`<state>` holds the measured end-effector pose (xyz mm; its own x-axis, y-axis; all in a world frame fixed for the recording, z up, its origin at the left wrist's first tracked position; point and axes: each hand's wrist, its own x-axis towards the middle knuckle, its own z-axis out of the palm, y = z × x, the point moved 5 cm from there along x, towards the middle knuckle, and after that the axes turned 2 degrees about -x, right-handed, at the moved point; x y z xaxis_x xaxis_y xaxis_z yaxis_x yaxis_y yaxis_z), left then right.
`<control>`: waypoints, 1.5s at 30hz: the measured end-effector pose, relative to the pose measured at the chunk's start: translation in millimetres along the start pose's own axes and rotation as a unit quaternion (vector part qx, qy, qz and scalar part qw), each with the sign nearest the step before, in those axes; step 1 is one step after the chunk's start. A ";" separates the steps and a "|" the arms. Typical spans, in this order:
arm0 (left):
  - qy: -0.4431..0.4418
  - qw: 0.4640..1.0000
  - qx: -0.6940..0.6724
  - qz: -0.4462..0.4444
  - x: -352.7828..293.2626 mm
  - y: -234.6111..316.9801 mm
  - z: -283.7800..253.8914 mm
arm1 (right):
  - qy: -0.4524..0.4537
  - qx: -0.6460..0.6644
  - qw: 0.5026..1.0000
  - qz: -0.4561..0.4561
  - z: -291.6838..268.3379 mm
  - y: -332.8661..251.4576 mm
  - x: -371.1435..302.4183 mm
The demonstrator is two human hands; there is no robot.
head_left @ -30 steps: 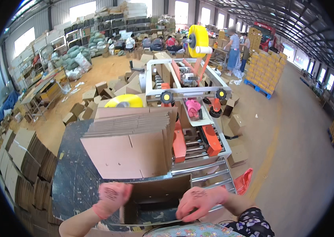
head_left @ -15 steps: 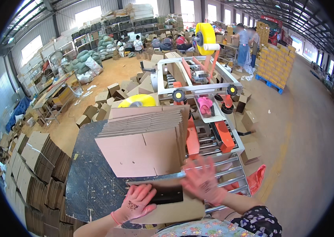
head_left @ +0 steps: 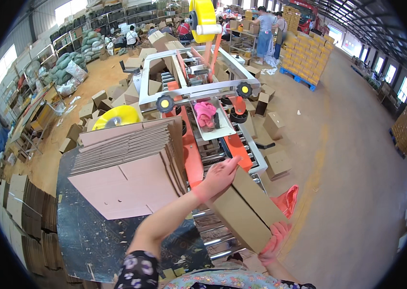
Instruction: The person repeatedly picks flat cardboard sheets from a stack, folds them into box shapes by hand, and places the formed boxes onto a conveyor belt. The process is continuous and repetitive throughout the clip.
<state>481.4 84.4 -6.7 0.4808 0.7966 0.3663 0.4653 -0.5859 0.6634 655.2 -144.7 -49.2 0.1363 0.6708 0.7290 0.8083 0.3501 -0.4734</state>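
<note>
Head view: a closed brown carton [head_left: 246, 212] sits over the roller conveyor [head_left: 215, 241], right of the dark worktable [head_left: 80, 236]; set aslant, a dark seam between its top flaps. Left hand [head_left: 219, 178], pink-gloved, reaches across to the carton's far end, fingers together and laid against it; cannot tell whether it pinches. Right hand [head_left: 274, 242], also pink-gloved, touches the near right end, fingers stretched along the edge; thumb's hold cannot be made out. Beyond: the white-framed machine [head_left: 203, 92] with orange guides, pink cloth [head_left: 206, 114] in its tray. On the table, left of the carton, a stack of folded cartons [head_left: 124, 176]. Red bag [head_left: 287, 201] just right of the conveyor.
</note>
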 end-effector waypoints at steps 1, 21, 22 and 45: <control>-0.010 0.996 0.083 -0.037 18.6 -15.1 13.5 | 0.012 -0.025 1.000 0.010 21.0 3.8 4.2; 0.073 0.977 0.195 0.048 -68.2 -18.9 26.5 | 0.185 -0.006 0.983 -0.020 139.4 39.6 49.0; 0.077 0.981 0.175 0.031 -69.4 -29.9 17.4 | 0.195 -0.016 0.981 -0.011 160.6 30.1 59.2; 0.045 0.769 0.430 -0.470 -316.7 -76.3 -318.5 | -0.429 0.354 0.700 -0.447 153.5 -250.8 66.8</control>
<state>56.9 -75.9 34.5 -0.4048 0.9126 0.0572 0.9141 0.4055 -0.0004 373.7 -87.3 42.3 -0.8826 0.0152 0.4698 -0.1783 0.9140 -0.3645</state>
